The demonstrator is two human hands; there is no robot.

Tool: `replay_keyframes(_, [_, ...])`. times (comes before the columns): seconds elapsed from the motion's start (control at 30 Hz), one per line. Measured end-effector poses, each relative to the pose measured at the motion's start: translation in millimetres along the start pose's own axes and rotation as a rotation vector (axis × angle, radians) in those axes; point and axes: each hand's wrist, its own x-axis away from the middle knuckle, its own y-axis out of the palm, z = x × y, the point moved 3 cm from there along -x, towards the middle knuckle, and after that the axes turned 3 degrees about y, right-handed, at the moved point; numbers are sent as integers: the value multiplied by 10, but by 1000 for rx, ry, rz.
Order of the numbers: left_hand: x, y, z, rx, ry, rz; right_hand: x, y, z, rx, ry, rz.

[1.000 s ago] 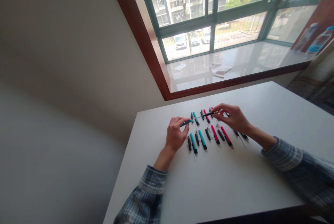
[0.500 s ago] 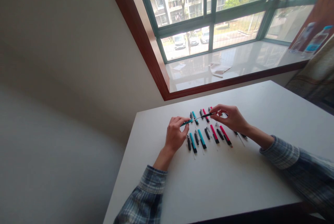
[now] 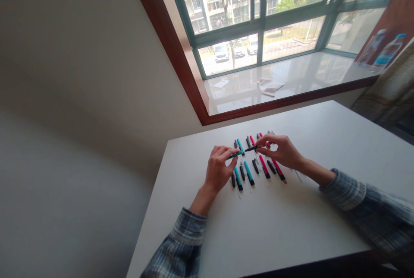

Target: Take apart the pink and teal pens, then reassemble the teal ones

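Note:
My left hand (image 3: 219, 168) pinches a teal pen barrel (image 3: 235, 154), its front end pointing right. My right hand (image 3: 280, 150) is closed on a black pen part (image 3: 251, 148) that tapers towards the teal barrel. Only a small gap, if any, shows between the two ends. Beneath and around both hands lie rows of pen pieces: teal-and-black barrels (image 3: 249, 172), pink-and-black barrels (image 3: 264, 166), short black parts (image 3: 255, 166) and thin white refills (image 3: 249, 183). My right hand hides some of the pieces at the back right.
The white table (image 3: 258, 226) carries all the pieces. Behind it is a window sill (image 3: 239, 96) with a crumpled cloth (image 3: 271, 86) and plastic bottles (image 3: 390, 51). A wall (image 3: 80, 96) rises on the left, and a curtain (image 3: 381, 92) hangs at the right.
My right hand has moved left and slightly down, bringing the black part up to the teal barrel. The thin rod that showed between them is now covered. My left hand has barely shifted.

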Motion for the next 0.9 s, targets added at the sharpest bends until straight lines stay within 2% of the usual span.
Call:
replay_keyframes(0.53, [-12,9,57,-9,65,-8,11,39,-24,-27,42,-42])
replay_keyframes(0.9, [-2,28,35,-11,53,-25,30,63,-9,176,40,-148])
